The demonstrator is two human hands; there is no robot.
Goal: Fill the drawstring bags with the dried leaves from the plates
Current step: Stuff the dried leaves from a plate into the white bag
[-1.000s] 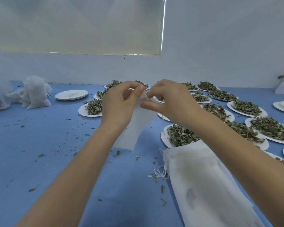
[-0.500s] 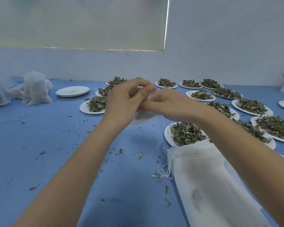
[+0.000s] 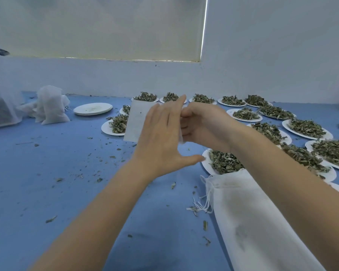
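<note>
Both hands up at frame centre, over the blue tabletop (image 3: 47,173). Left hand (image 3: 160,137) is flat and relaxed: fingers straight and together pointing to 12, thumb stuck out toward 3, back of hand facing camera. It lies against the near face of a small white bag (image 3: 136,120) held off the tabletop; the bag's flat end sticks out at 9–10 from the hand, rest hidden behind it. Right hand (image 3: 202,124) sits just at 3 of the left, fingers curled in, gripping the bag's other end; the pinch point itself is hidden by the left hand. Plates of dried leaves (image 3: 245,114) spread in rows from 12 round to 3; nearest plate (image 3: 223,162) sits just below the right wrist, one more (image 3: 115,125) at 9 of the bag, partly behind it. Stack of empty plates (image 3: 93,108) at 10. Filled bags (image 3: 51,106) standing at far 9–10, near the wall. Pile of flat unfilled bags (image 3: 252,222) at 4–5, drawstrings (image 3: 203,202) trailing off its 9 o'clock side, upper edge touching the nearest plate. Leaf crumbs (image 3: 98,179) scattered over the tabletop, mostly 7–9. Mesh-covered thing at the far left edge, can't tell what it is.
</note>
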